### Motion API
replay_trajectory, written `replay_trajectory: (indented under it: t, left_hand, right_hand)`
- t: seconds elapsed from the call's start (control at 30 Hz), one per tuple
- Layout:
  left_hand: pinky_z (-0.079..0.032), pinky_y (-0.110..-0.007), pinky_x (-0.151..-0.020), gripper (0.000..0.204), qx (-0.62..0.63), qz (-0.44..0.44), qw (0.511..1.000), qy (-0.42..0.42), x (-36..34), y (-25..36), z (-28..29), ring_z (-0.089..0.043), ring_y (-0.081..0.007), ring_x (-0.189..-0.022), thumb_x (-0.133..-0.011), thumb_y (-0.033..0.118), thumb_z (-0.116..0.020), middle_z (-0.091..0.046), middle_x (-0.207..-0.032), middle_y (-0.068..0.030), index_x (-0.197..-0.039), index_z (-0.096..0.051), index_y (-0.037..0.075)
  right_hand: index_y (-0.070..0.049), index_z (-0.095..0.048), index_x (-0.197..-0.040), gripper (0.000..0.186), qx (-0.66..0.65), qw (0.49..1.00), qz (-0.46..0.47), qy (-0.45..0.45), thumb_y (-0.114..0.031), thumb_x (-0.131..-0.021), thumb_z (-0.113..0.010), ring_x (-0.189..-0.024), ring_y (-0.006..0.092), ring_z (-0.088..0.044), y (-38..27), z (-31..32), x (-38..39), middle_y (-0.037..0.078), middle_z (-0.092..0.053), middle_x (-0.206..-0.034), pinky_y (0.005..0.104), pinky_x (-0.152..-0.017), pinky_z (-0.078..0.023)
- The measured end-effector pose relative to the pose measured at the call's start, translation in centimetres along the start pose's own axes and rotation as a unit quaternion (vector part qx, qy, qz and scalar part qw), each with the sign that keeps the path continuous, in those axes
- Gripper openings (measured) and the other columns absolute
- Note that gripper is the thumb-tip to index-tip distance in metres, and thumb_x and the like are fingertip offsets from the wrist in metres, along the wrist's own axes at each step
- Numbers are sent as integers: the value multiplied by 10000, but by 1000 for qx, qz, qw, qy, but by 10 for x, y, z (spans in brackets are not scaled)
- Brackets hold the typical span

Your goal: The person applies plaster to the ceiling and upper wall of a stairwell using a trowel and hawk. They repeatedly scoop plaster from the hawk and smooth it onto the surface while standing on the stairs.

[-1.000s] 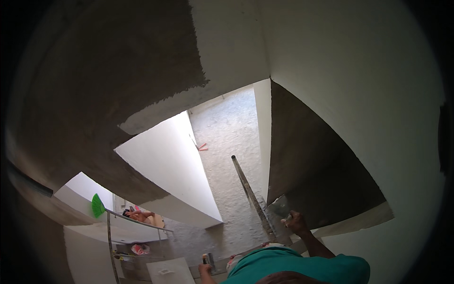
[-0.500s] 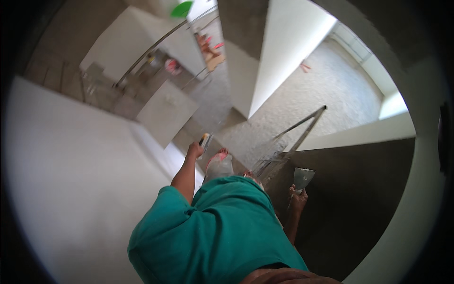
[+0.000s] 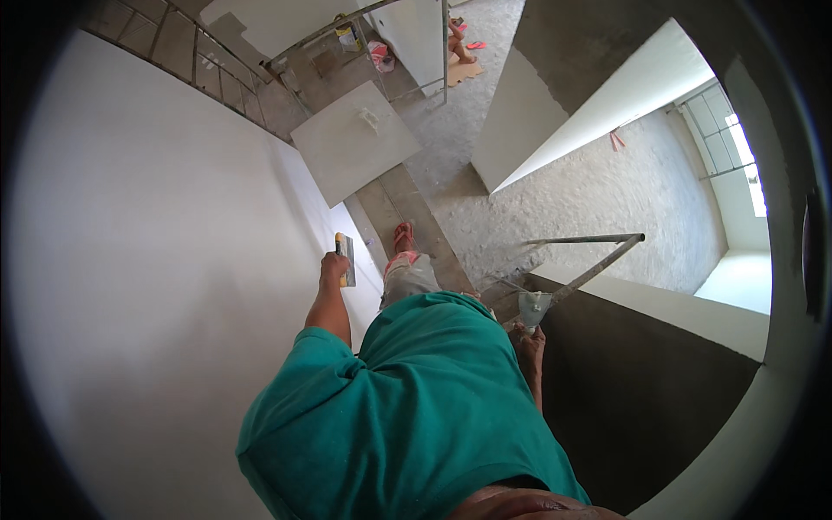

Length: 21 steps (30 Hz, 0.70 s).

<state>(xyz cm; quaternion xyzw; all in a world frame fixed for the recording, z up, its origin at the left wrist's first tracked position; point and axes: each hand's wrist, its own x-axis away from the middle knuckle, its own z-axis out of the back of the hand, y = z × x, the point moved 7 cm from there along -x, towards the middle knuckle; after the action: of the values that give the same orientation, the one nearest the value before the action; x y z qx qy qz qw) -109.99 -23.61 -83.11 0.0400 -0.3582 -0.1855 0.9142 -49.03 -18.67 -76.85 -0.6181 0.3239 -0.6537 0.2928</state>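
My left hand [image 3: 331, 269] is closed around the yellow handle of a plastering trowel [image 3: 350, 262]. Its metal blade stands on edge close to the smooth white wall [image 3: 173, 260]; whether it touches cannot be told. On the other side of my body, my right hand [image 3: 529, 345] grips a putty knife [image 3: 535, 305], blade up, with white plaster smeared on it. Ahead of my feet lies a square pale board [image 3: 342, 160] bearing a small dab of plaster [image 3: 370, 120].
I stand on narrow planks [image 3: 397, 198] above a rough grey floor [image 3: 598, 195]. A metal scaffold frame [image 3: 598, 260] rises at my right, beside a dark unplastered wall [image 3: 641, 381]. Another person's legs [image 3: 459, 50] show far ahead. More metal framing [image 3: 204, 65] stands far left.
The view has swung, so the board and far room sit differently. My left hand has moved left toward the white wall with the trowel; the putty knife has come closer to my body.
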Motion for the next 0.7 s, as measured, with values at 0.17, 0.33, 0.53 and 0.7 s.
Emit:
replay_trajectory:
  t: [0.17,0.33,0.53,0.7]
  left_hand:
    - [-516,-414,-836,353,71,-45,996,-7,-85,11,53,-651,-374,-932,-707,239,-616,-663,-936,-273,-898,-689,-49]
    - [-508,-415,-834,377,91,-89,992,-4,-168,43,103,-649,-383,-915,-707,269,-632,-662,-925,-275,-889,-687,-57]
    - [-526,-397,-765,358,114,-98,988,-41,-225,67,140,-660,-359,-874,-723,255,-641,-666,-891,-265,-873,-679,-67]
    - [-526,-337,-652,242,440,-22,882,-168,-228,77,138,-640,-227,-733,-732,128,-646,-646,-835,-101,-921,-635,-22]
  right_hand:
    - [-24,-628,-1008,162,102,994,-21,-23,-42,-848,-651,-770,118,-594,-21,-96,-12,41,-670,-878,277,-694,-468]
    - [-20,-629,-1015,196,207,977,-48,-6,1,-821,-651,-749,119,-602,-53,-187,-26,50,-666,-858,281,-656,-479]
    - [-12,-614,-1021,237,-15,992,-105,-69,32,-794,-662,-701,120,-604,-64,-224,-38,21,-634,-803,267,-603,-493]
    - [-15,-621,-1001,251,117,982,-91,-119,36,-764,-688,-697,109,-605,-130,-279,-29,20,-640,-802,254,-630,-486]
